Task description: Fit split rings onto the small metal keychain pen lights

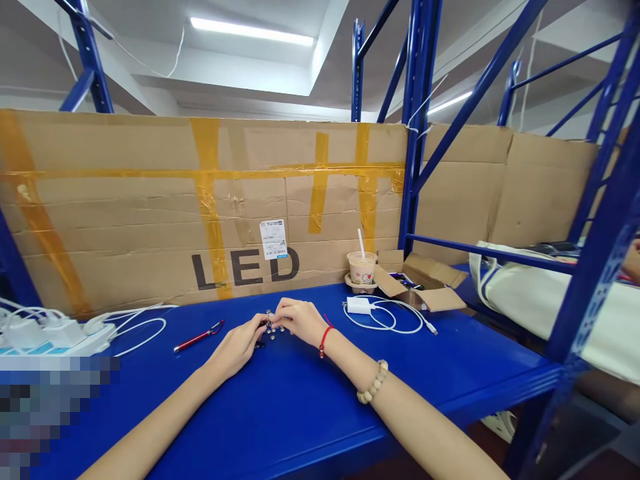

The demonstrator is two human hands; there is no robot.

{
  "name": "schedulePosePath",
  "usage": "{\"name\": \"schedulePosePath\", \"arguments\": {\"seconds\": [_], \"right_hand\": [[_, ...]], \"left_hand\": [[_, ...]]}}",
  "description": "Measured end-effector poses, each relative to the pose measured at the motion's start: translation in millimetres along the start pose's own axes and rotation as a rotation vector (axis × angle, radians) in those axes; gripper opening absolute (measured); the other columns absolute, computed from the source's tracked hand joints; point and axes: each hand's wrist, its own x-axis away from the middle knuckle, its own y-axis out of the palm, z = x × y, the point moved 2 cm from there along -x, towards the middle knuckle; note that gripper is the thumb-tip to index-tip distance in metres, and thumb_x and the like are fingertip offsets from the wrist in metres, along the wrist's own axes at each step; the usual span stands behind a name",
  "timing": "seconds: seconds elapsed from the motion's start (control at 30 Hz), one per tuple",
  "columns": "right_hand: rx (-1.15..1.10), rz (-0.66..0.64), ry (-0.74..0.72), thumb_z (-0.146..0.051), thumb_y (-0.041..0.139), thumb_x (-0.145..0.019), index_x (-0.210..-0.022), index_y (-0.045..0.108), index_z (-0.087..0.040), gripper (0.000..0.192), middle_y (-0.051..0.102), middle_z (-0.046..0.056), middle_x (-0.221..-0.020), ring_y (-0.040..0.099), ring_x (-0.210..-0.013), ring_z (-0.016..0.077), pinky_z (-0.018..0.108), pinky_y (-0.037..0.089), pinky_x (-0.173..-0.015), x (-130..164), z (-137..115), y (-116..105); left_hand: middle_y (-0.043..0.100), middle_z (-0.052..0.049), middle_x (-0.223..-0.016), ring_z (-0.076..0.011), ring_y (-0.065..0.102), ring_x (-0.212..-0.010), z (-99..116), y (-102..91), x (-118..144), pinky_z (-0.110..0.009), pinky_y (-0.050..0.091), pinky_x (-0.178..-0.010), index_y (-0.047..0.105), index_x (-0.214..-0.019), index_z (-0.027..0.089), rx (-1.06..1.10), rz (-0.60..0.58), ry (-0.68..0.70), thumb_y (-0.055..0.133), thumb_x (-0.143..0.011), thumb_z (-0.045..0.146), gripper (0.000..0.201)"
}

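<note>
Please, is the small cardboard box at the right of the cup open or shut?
Open: the cardboard box has its flaps spread outward, and some dark items show inside.

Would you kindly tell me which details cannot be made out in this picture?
Head view, small shiny item: the left hand and right hand partly cover its shape.
Head view, open box: its sides hide some contents.
Head view, white label: fine print too small.
Head view, power strip: cut off by the left edge.
</note>
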Motion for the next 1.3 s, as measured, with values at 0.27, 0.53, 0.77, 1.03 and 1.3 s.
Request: {"name": "schedulePosePath", "arguments": {"seconds": [0.27, 0.53, 0.77, 1.03, 1.3], "right_hand": [[-0.083, -0.009, 0.010, -0.023, 0.059, -0.079, -0.072, 0.064, -0.018, 0.010, 0.058, -0.004, -0.081, 0.045, -0.043, 0.0009, 0.017, 0.035, -0.052, -1.1, 1.3, 1.1], [-0.159, -0.009, 0.001, -0.021, 0.062, -0.075, -0.067, 0.063, -0.017, 0.009, 0.055, -0.003, -0.075, 0.046, -0.052, 0.0034, 0.017, 0.033, -0.053, 0.1, -3.1, 0.2], [-0.166, 0.007, -0.025, -0.021, 0.066, -0.071, -0.062, 0.062, -0.016, 0.011, 0.054, -0.003, -0.071, 0.044, -0.058, 0.0054, 0.018, 0.031, -0.054, 1.6, -0.6, 2.5], [-0.329, 0.062, 0.106, -0.023, 0.066, -0.069, -0.062, 0.063, -0.015, 0.010, 0.055, -0.001, -0.071, 0.045, -0.057, 0.0062, 0.019, 0.033, -0.053, 1.4, 8.3, 14.3], [-0.459, 0.057, 0.221, -0.030, 0.062, -0.070, -0.063, 0.059, -0.013, 0.019, 0.056, 0.000, -0.070, 0.044, -0.044, 0.0039, 0.018, 0.034, -0.043, 3.1, 11.8, 21.8]], "left_hand": [[0.056, -0.002, -0.080, -0.0152, 0.056, -0.067, -3.6, 0.3, 0.1, -0.024, 0.042, -0.064, 0.040, -0.097, 0.021, 0.114, -0.033, -0.005, 0.021, -0.090, 0.031, 0.022], [0.056, -0.001, -0.074, -0.0157, 0.056, -0.067, -0.2, 2.2, 5.6, -0.024, 0.042, -0.063, 0.038, -0.088, 0.021, 0.151, -0.004, -0.018, 0.024, -0.089, 0.029, 0.016], [0.058, -0.003, -0.087, -0.0151, 0.058, -0.076, -0.2, 3.5, 7.4, -0.025, 0.043, -0.068, 0.042, -0.088, 0.020, 0.137, 0.045, 0.041, 0.028, -0.089, 0.029, 0.016], [0.059, -0.003, -0.088, -0.0156, 0.058, -0.082, -1.5, 2.9, 5.9, -0.027, 0.045, -0.074, 0.046, -0.089, 0.019, 0.115, 0.146, 0.092, 0.034, -0.089, 0.026, 0.014], [0.059, -0.004, -0.097, -0.0155, 0.056, -0.092, -7.9, 2.4, 4.5, -0.028, 0.044, -0.082, 0.049, -0.099, 0.020, 0.035, 0.178, 0.155, 0.039, -0.089, 0.025, 0.015]]}}
